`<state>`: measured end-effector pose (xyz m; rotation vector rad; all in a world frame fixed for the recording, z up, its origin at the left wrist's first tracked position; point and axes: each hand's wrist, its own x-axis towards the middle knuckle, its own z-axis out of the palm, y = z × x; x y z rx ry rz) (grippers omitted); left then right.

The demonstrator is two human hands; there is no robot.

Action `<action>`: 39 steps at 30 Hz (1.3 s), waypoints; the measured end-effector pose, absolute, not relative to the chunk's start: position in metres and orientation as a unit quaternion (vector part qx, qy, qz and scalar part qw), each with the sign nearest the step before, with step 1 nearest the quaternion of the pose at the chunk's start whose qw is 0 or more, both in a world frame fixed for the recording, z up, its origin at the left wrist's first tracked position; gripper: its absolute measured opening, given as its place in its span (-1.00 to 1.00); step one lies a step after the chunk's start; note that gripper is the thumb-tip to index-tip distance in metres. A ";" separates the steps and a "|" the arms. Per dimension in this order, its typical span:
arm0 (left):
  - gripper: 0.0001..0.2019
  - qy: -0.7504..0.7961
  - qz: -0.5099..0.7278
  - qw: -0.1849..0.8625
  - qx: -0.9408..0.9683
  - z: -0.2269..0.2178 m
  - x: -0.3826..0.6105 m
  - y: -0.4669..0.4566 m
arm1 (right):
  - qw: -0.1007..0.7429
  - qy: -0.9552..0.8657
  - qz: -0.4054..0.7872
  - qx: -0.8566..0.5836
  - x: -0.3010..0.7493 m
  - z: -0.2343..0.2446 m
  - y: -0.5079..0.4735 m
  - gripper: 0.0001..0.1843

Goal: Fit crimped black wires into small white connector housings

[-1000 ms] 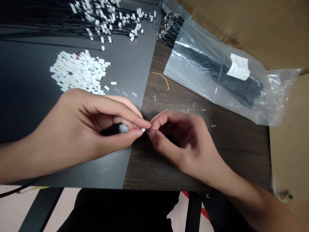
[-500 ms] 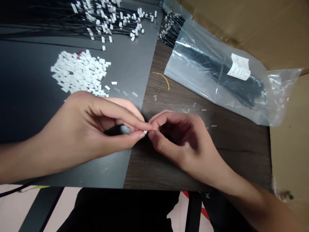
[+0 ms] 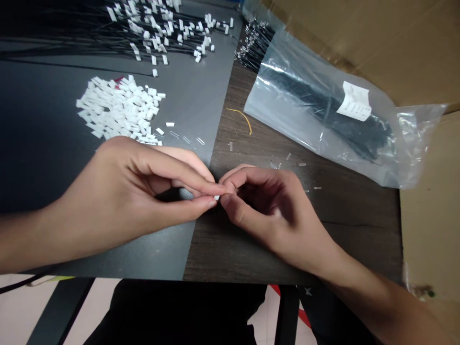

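My left hand (image 3: 136, 191) pinches a tiny white plastic connector (image 3: 216, 197) between thumb and forefinger, low over the table's middle. My right hand (image 3: 269, 206) meets it fingertip to fingertip, fingers curled in a pinch; what it holds is hidden behind the fingers. A heap of loose white connectors (image 3: 118, 110) lies on the dark grey mat (image 3: 53, 158) just beyond my left hand.
Black wires with white connectors on their ends (image 3: 158, 28) are spread along the far edge. A clear plastic bag of black wires (image 3: 323, 110) with a white label lies at the right on the dark wood table (image 3: 352, 215). A yellow strand (image 3: 244, 117) and cardboard (image 3: 377, 38) lie behind.
The hands have stayed pinched together in the same spot, the fingertips pressing slightly closer; the view has shifted a little.
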<state>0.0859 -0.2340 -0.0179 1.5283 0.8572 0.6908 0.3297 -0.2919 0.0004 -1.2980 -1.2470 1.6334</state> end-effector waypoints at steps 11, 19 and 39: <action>-0.96 0.347 0.314 0.581 0.666 -0.016 0.087 -0.230 | 0.386 -0.483 0.604 -0.503 0.327 -0.005 -0.297 -0.72; -0.88 0.364 0.325 0.548 0.680 -0.016 0.086 -0.233 | 0.356 -0.458 0.649 -0.492 0.329 0.003 -0.292 -0.68; -0.90 0.318 0.358 0.680 0.555 -0.010 0.086 -0.196 | 0.419 -0.595 0.464 -0.506 0.325 -0.001 -0.309 -0.89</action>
